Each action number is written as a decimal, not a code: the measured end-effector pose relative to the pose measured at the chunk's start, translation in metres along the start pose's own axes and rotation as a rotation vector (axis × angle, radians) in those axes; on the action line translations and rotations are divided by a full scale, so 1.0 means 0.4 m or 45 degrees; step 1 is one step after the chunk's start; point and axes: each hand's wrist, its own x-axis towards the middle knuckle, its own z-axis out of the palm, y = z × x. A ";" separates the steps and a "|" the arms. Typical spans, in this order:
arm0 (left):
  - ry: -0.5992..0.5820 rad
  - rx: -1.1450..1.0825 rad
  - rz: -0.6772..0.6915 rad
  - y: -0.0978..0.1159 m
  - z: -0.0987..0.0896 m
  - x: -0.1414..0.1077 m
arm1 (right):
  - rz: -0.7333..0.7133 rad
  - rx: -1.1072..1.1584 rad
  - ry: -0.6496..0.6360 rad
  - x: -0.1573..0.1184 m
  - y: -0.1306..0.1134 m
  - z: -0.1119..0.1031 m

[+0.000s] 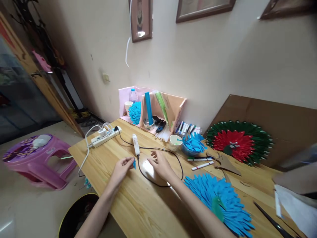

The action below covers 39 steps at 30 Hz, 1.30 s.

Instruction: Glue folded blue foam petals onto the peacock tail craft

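Note:
My left hand (124,166) is over the wooden table, thumb and fingertips pinched on a small pointed blue piece (134,163) that looks like felt or paper. To its right, my right hand (160,164) hovers with the fingers apart and nothing visible in them. Between and just beyond both hands lies a slim white corded tool (135,144), its black cable (158,185) looping under my right wrist. A large blue layered fan of petals with a green centre, a peacock-like craft (213,195), lies beside my right forearm.
A bowl of blue strips (193,144), a paper cup (175,142) and markers (202,166) stand beyond my right hand. Scissors (269,219) lie at the right. A power strip (106,136) sits at the left edge. A red-green craft (239,142) leans on cardboard.

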 end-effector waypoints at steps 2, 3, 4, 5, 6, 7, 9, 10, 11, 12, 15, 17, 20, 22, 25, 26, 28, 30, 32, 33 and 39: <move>0.181 0.023 0.133 0.008 -0.042 0.045 | 0.068 -0.012 -0.008 0.052 -0.022 0.072; 0.255 0.052 0.195 0.013 -0.054 0.072 | 0.089 -0.033 0.013 0.079 -0.032 0.106; 0.329 0.079 0.270 0.017 -0.060 0.102 | 0.107 -0.055 0.043 0.105 -0.040 0.137; 0.367 0.080 0.301 0.021 -0.060 0.133 | 0.117 -0.071 0.073 0.128 -0.047 0.163; 0.385 0.077 0.328 0.024 -0.056 0.163 | 0.118 -0.075 0.090 0.148 -0.051 0.186; 0.399 0.072 0.354 0.027 -0.049 0.193 | 0.115 -0.074 0.099 0.164 -0.054 0.204; 0.414 0.069 0.406 0.030 -0.034 0.246 | 0.102 -0.057 0.110 0.178 -0.053 0.225; 0.416 0.069 0.426 0.030 -0.027 0.267 | 0.096 -0.047 0.119 0.178 -0.051 0.229; 0.413 0.070 0.444 0.030 -0.023 0.285 | 0.093 -0.040 0.132 0.172 -0.047 0.229; 0.408 0.074 0.461 0.028 -0.021 0.299 | 0.090 -0.023 0.152 0.162 -0.042 0.226; 0.381 0.089 0.502 0.021 -0.028 0.319 | 0.079 0.125 0.262 0.117 -0.028 0.207; 0.365 0.098 0.523 0.015 -0.038 0.320 | 0.065 0.260 0.310 0.088 -0.022 0.196; 0.350 0.110 0.531 0.008 -0.052 0.317 | 0.050 0.360 0.242 0.060 -0.020 0.190; 0.344 0.115 0.522 0.005 -0.056 0.316 | 0.041 0.369 0.177 0.052 -0.021 0.191; 0.340 0.118 0.507 0.004 -0.057 0.314 | 0.007 0.323 0.104 0.049 -0.024 0.196; 0.341 0.119 0.503 0.004 -0.056 0.313 | -0.002 0.307 0.096 0.049 -0.024 0.196; 0.339 0.122 0.500 0.005 -0.055 0.310 | -0.004 0.286 0.101 0.051 -0.024 0.196; 0.333 0.128 0.500 0.007 -0.054 0.306 | 0.003 0.271 0.113 0.052 -0.025 0.194; 0.326 0.134 0.502 0.009 -0.051 0.302 | 0.013 0.252 0.110 0.053 -0.025 0.193; 0.324 0.137 0.503 0.010 -0.050 0.300 | 0.016 0.244 0.106 0.052 -0.025 0.192; 0.306 0.137 0.499 0.012 -0.043 0.296 | 0.049 0.222 0.092 0.050 -0.028 0.194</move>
